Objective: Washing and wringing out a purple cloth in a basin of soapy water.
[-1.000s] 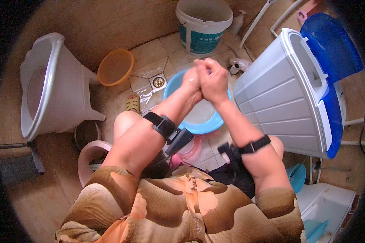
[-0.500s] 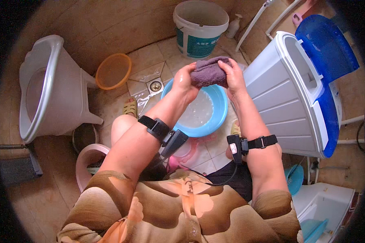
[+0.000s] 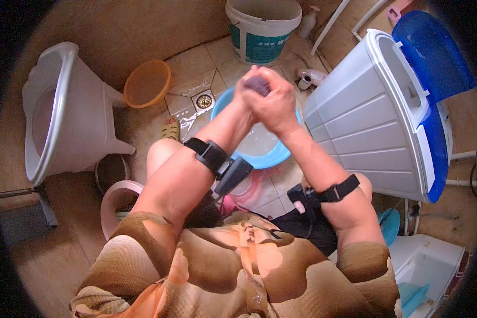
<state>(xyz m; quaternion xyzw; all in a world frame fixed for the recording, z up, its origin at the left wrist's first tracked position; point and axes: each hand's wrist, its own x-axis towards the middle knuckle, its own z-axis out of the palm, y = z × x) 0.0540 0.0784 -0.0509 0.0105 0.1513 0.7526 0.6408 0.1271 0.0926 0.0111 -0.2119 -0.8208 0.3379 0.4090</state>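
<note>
In the head view, the blue basin (image 3: 273,159) sits on the floor in front of you, with cloudy water in it. Your two hands are up over the far side of the blue basin, pressed together. They hold a dark purple cloth (image 3: 258,85), and only a small bit of it peeks out between them. Your left hand (image 3: 246,93) is curled around the cloth, but you can't tell how all its fingers bend, because some are hidden. Your right hand (image 3: 279,106) has its fingers folded in close, with the cloth tucked under them. Past the blue basin stands a big white and green bucket (image 3: 265,45). To the left of the blue basin is a round floor drain (image 3: 203,101), and farther left is an orange bowl (image 3: 147,85). A white plastic chair (image 3: 85,122) is well to the left of the blue basin. To its right stands a washing machine (image 3: 363,127) with its blue lid (image 3: 434,55) up.
</note>
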